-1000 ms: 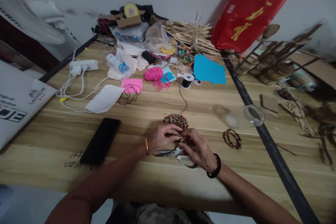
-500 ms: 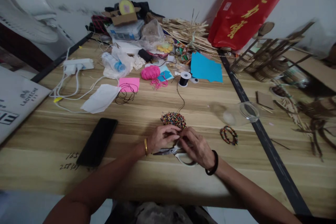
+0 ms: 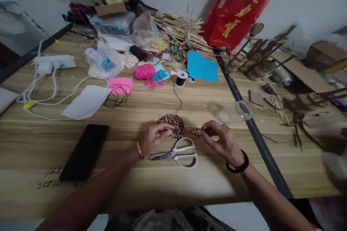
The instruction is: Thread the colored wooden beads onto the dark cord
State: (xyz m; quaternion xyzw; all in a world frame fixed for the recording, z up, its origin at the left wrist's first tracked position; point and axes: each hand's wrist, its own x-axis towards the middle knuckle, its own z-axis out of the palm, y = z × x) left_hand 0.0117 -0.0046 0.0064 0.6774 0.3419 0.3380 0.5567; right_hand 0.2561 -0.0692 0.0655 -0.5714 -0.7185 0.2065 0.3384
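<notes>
Pinched between the thumb and fingers of my right hand [image 3: 221, 140] is a short beaded string [image 3: 199, 130], its loop hanging toward the bead pile. My left hand [image 3: 155, 138] is at the left edge of the loose multicoloured beads [image 3: 173, 121]; its fingertips are drawn together, and whatever they hold is too small to make out. Just below the beads lie white-handled scissors [image 3: 173, 154], blades pointing left. A black cord [image 3: 179, 101] runs from its spool [image 3: 181, 79] down to the pile. A finished-looking beaded bracelet [image 3: 226, 126] is mostly hidden behind my right hand.
A black phone [image 3: 85, 152] lies to the left, beyond it white paper [image 3: 86, 101] and a pink sheet [image 3: 127, 83]. Pink yarn [image 3: 144, 71] and blue paper [image 3: 202, 66] sit farther back. A clear round container [image 3: 242, 110] stands at right, near woven baskets [image 3: 257, 68].
My hands have moved apart, the right one going rightward with the beaded string. The scissors beneath them are now fully uncovered. The view has turned to the right.
</notes>
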